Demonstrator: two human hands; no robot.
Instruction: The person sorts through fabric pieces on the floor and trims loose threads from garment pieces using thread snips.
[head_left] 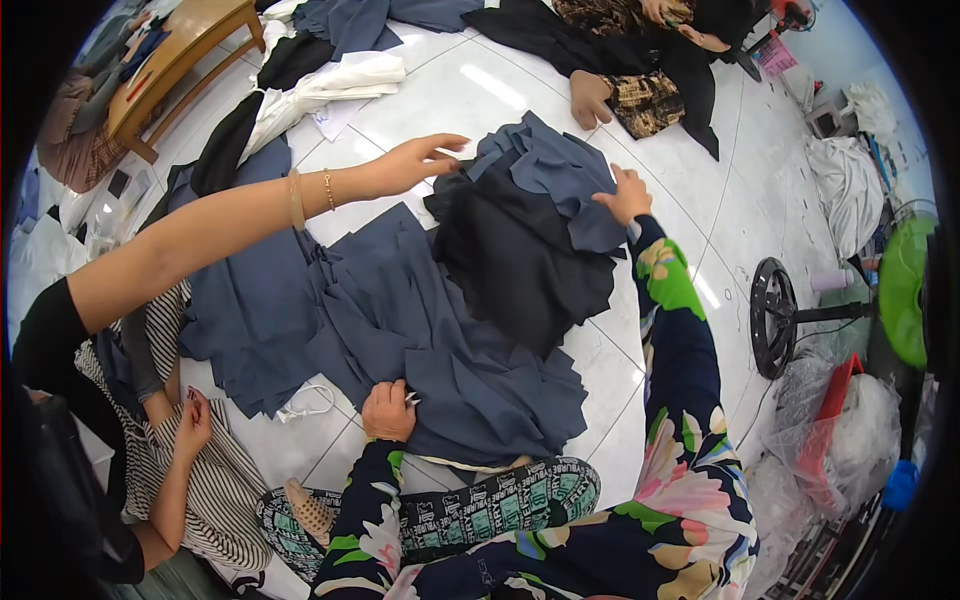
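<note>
Slate-blue matte cloth pieces [550,170] are lying atop the black fabric stack [520,265], long axis running approx. far-L to near-R. R hand [627,195], fingers spread, is touching their R edge, so sitting nearer; L hand [390,410], well apart, is curling over the wide blue-grey cloth pile [400,290] near-L of stack, grip unclear. Co-worker's bare arm [230,225] is reaching in from stack's L.

Grey-blue cloth pieces [400,300] lie layered, creased — beside them black cloth [520,260], partly under grey-blue.

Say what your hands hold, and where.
Left hand touches the front cloth at its near-left edge; right hand, the far cloth at its right edge. Grip: unclear.
</note>
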